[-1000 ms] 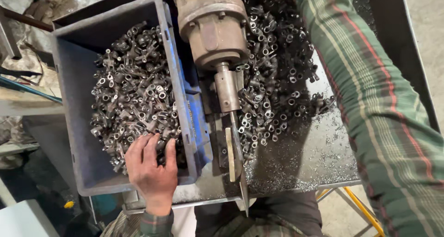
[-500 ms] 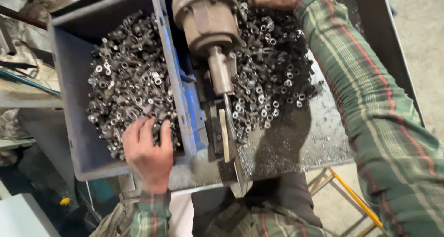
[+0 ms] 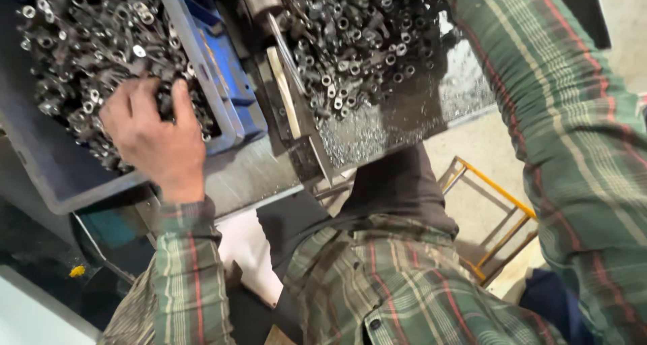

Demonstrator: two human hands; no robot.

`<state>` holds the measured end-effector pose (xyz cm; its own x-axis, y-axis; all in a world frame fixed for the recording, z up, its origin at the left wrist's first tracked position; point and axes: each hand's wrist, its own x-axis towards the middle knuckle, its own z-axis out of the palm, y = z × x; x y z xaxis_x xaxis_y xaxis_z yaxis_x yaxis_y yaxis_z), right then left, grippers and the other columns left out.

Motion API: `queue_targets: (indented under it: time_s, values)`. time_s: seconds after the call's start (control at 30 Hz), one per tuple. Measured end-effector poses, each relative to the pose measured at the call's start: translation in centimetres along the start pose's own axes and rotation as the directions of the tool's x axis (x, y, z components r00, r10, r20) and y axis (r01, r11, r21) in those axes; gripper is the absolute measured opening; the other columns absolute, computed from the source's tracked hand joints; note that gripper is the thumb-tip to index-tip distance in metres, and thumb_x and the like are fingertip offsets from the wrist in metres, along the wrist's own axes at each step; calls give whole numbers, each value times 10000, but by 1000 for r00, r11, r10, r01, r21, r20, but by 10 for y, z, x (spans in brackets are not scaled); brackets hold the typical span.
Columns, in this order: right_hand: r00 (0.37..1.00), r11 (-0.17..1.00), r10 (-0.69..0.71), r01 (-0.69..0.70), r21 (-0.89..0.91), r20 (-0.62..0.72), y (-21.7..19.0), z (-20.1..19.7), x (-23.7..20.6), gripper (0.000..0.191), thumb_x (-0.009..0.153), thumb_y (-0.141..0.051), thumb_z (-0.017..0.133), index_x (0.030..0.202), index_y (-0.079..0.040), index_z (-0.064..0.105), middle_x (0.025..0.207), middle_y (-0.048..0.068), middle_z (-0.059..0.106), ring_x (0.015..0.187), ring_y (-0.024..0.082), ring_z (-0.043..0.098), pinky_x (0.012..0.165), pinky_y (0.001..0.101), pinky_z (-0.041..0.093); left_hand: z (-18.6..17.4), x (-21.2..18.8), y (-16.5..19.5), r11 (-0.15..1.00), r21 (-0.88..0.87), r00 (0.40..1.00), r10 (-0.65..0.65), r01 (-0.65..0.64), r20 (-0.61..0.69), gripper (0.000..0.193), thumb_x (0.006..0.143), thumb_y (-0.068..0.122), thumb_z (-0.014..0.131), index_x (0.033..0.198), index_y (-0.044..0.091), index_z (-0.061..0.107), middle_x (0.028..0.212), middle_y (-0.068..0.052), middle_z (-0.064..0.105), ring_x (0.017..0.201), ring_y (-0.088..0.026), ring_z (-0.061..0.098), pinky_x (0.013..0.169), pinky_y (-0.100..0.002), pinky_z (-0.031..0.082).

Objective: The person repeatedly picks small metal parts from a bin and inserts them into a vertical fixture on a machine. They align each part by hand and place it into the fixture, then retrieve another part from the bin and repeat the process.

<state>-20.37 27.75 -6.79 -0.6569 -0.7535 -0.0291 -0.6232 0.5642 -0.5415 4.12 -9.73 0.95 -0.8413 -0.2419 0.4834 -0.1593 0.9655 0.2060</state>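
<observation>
Two hands: left hand (image 3: 151, 133) palm-down, fingers curled into small metal fittings (image 3: 74, 42) in grey bin (image 3: 47, 176); right hand out of view, grip untellable.

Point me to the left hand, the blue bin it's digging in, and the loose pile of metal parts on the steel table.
left hand (image 3: 151, 133): head view, back of the hand.
blue bin (image 3: 222, 92): head view, its right wall.
pile of metal parts (image 3: 357, 42): head view, middle of the heap.

Dim, perhaps motion-blurred, glaring tabletop (image 3: 465, 82)
</observation>
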Motion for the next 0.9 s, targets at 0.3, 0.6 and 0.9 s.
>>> queue_targets:
  time_s: [0.3,0.6,0.9]
  values:
    - [991,998,26,-33,55,128,-32,50,-65,645,1027,-648,625,1264,-51,694,1069,222,710,906,376,680,785,517,551,7,5,-1,999,-22,999,40,-41,-35,260,993,244,803,1122,42,702,1289,-94,627,1239,-319,539,1058,-451,467]
    - [993,997,75,-78,29,87,-47,41,-61,659,1041,-672,604,1275,-62,692,1079,228,706,919,387,679,801,522,551,5,10,6,1000,-16,999,25,-26,-34,299,992,291,804,1141,53,703,1294,-88,616,1226,-323,524,1006,-478,453]
    - [993,993,118,-118,5,4,-68,15,-59,674,1054,-695,583,1286,-72,691,1089,233,702,932,399,679,818,526,552,6,9,2,997,30,997,76,-75,-6,322,956,292,757,1147,44,682,1359,-92,596,1280,-338,499,1055,-533,379]
